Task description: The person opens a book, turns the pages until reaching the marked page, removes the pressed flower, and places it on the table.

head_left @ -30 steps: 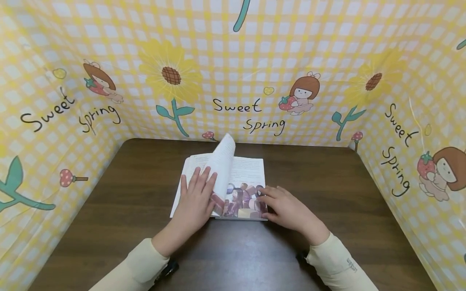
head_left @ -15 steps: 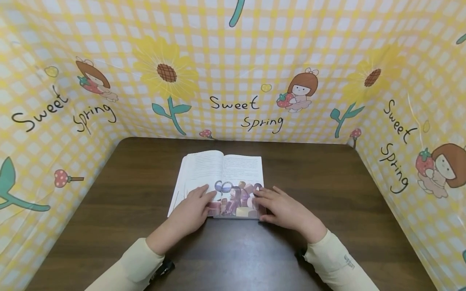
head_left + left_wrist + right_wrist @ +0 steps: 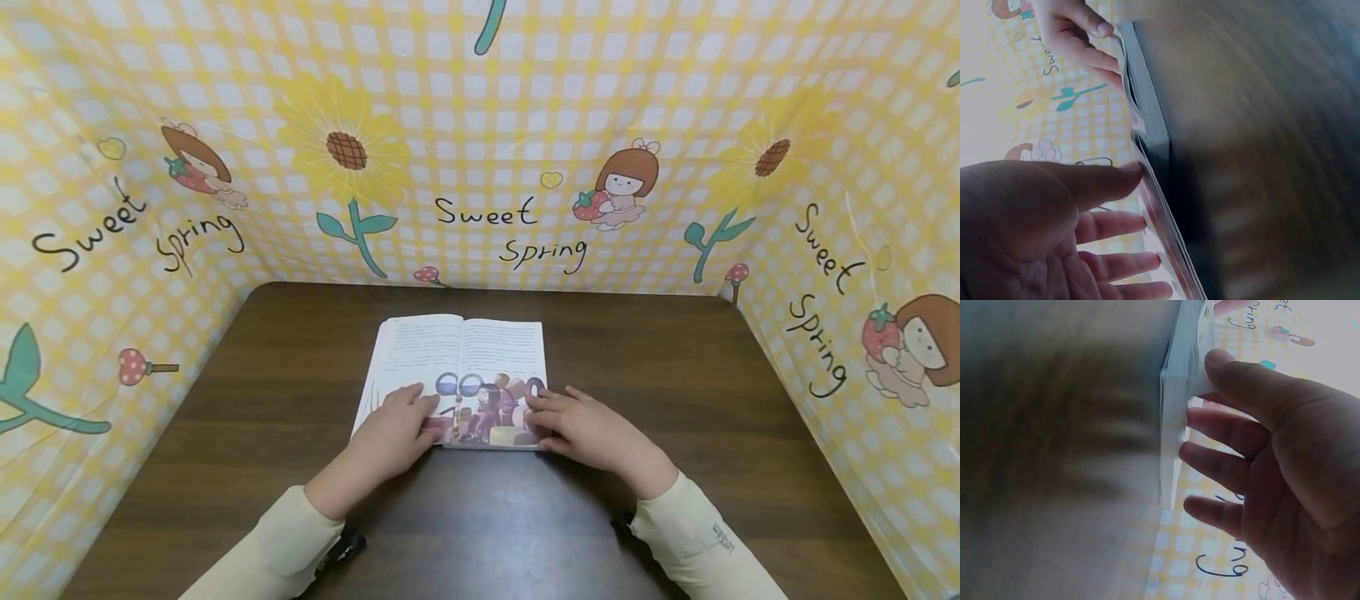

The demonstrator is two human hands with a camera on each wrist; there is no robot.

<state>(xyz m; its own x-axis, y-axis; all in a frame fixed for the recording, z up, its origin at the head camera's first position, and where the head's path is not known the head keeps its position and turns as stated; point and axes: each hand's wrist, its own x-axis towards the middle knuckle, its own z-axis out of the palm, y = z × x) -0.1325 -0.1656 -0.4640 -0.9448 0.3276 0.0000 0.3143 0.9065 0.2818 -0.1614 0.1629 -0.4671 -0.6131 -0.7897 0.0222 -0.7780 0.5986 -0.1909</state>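
An open book (image 3: 498,346) lies flat on the dark wooden table, with text above and a colourful picture across the lower part of both pages. My left hand (image 3: 393,429) rests on the lower part of the left page, its fingers fairly straight. At the right page's lower outer edge, my right hand (image 3: 592,425) touches the book with spread fingertips. In the left wrist view, the left thumb and fingertips meet the page surface, and the book's page block (image 3: 1147,103) shows edge-on. The right wrist view has the right fingers beside the book's corner (image 3: 1175,394).
The brown table (image 3: 637,350) extends around the book on all sides. A yellow checked cloth (image 3: 480,125) printed with flowers, figures and lettering walls in the table at the back and both sides.
A page that stood raised in the middle has come down onto the left side. My left hand has drawn back towards the lower left page; the right hand has barely moved.
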